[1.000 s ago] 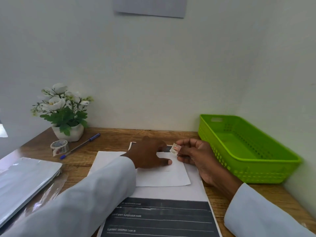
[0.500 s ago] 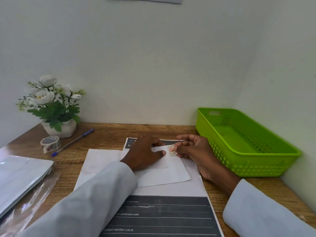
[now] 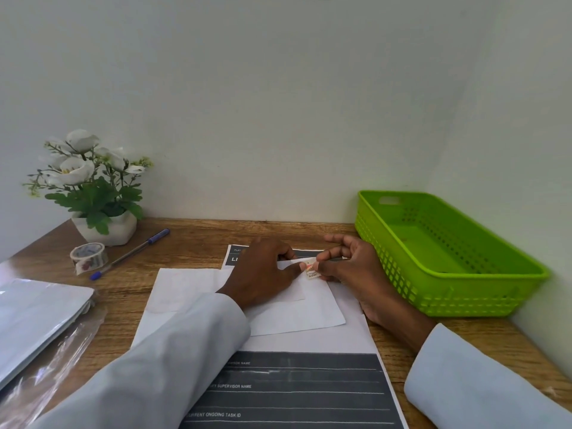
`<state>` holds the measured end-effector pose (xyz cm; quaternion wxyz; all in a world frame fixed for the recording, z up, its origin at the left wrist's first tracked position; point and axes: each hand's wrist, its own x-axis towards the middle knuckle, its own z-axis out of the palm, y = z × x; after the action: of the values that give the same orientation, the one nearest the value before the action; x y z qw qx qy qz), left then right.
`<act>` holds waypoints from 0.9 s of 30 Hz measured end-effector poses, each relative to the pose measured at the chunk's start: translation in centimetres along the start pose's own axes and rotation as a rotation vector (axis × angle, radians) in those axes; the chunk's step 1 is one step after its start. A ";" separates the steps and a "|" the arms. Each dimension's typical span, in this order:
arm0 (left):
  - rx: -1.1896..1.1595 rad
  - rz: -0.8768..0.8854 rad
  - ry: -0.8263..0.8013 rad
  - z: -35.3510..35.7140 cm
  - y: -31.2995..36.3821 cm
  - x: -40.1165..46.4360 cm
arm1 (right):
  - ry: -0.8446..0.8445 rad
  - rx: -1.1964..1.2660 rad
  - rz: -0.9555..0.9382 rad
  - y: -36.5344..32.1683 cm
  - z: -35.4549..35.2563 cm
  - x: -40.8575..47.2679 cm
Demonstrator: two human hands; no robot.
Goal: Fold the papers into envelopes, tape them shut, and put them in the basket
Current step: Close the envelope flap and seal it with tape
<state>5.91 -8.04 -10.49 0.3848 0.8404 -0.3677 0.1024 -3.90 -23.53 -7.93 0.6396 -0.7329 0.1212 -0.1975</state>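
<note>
Tabletop (image 3: pixel 198 239): wooden, carrying everything here; the folded paper near its middle serves as the landmark for the places below.
Printed form (image 3: pixel 309 385): lies flat under the folded paper and reaches toward the person; I judge it is only an underlay.
Basket (image 3: pixel 464 300): green plastic, to the right of the folded paper, close beside the right hand; no envelope shows inside it, so it looks set there for a short drop-off once sealing is done.
Stack of sheets (image 3: pixel 34 317): to the left of the folded paper at the tabletop's edge, partly in clear wrap; probably the supply for later envelopes.
Flower pot (image 3: pixel 105 227): well to the left of and behind the folded paper, against the wall, out of the work.
Folded paper (image 3: pixel 309 311): white, lying flat on the form with a flap turned over; it sits in front of the person so both hands can reach it.
Left hand (image 3: pixel 266 274): lies over the folded paper, fingers pressing the flap down, gripping nothing; this keeps the flap flat for the tape.
Right hand (image 3: pixel 356 267): just right of the flap, thumb and fingers pinching the tape piece at the flap's edge.
Pen (image 3: pixel 130 253): left of and behind the folded paper, unused.
Tape roll (image 3: pixel 89 258): beside the pen, left of the folded paper, within reach for the next strip.
Tape piece (image 3: pixel 312 269): small, patterned, at the flap's edge, between the two hands; whether it is stuck down already I cannot tell.
</note>
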 end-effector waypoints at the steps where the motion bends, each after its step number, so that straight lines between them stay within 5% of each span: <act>1: 0.000 0.010 0.009 0.0 0.0 0.0 | 0.012 -0.033 -0.020 0.0 0.1 0.0; 12: 0.024 0.079 0.055 -0.1 0.4 0.1 | 0.125 -0.415 -0.226 0.4 0.8 -0.1; 19: -0.027 0.110 0.073 -0.3 0.6 0.1 | -0.010 -0.047 0.042 -0.1 0.2 -0.3; 27: 0.007 0.117 0.071 -0.2 0.4 0.1 | -0.089 0.015 0.061 -0.5 -0.2 -0.6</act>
<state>5.73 -8.10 -10.07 0.3881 0.8146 -0.4020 0.1555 -4.57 -23.38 -7.54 0.6557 -0.7320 0.1137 -0.1460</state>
